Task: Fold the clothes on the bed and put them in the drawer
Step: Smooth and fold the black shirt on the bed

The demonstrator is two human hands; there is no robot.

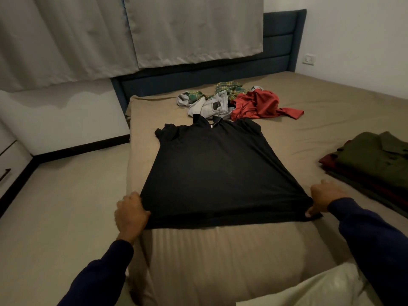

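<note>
A black collared shirt (216, 171) lies spread flat on the tan bed (309, 133), collar toward the headboard. My left hand (131, 214) grips its bottom-left hem corner at the bed's edge. My right hand (324, 200) pinches the bottom-right hem corner. Behind the shirt sits an unfolded heap: a red garment (262, 106), grey jeans (212, 107) and a green plaid shirt (229, 88). At the right lies a folded stack with an olive shirt (377, 160) on top and dark red pieces beneath.
A white drawer unit (8, 164) with a dark handle stands at the far left beside the floor. A dark blue headboard (280, 45) and grey curtains (110, 36) back the bed. A pale pillow (309, 288) lies at the bottom right.
</note>
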